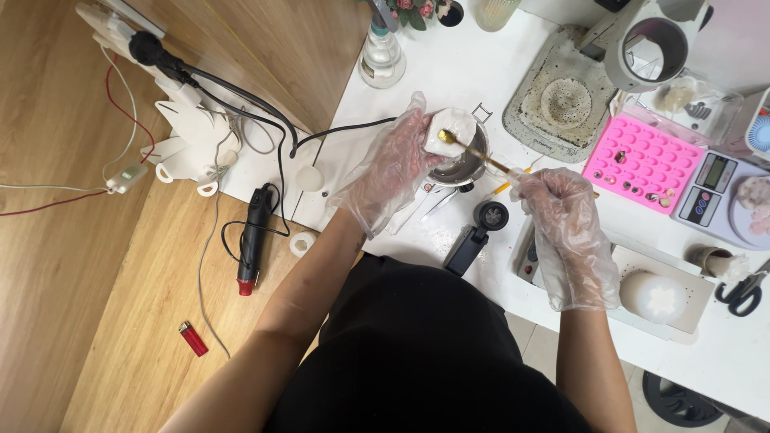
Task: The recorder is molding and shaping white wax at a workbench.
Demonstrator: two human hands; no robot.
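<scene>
Gloves of thin clear plastic are covering both your hands as you are working over the small metal pot (pixel 464 164), which is standing on the white table (pixel 449 64). Your left hand (pixel 391 164) is closing around a white lump (pixel 451 131), holding it right above the pot's rim on the side nearer the wooden floor. Your right hand (pixel 566 224) is gripping the far end of a thin gold spoon (pixel 481 156), fingers curled shut around the handle, and the spoon's bowl is touching the white lump just over the pot. To the right of the pot a pink silicone mould (pixel 642 160) is lying with small pieces sitting in some of its cavities, and just beyond the mould a digital scale (pixel 710 188) is sitting. Behind the pot a crusted grey tray (pixel 557 100) is resting, and near the pot's front a black round-topped tool (pixel 479 232) is lying. Farther right of the pot, near your right wrist, a white round candle (pixel 654 297) is sitting on a pale tray (pixel 698 277). Well left of the pot, on the floor, a red lighter (pixel 192 338) is lying
</scene>
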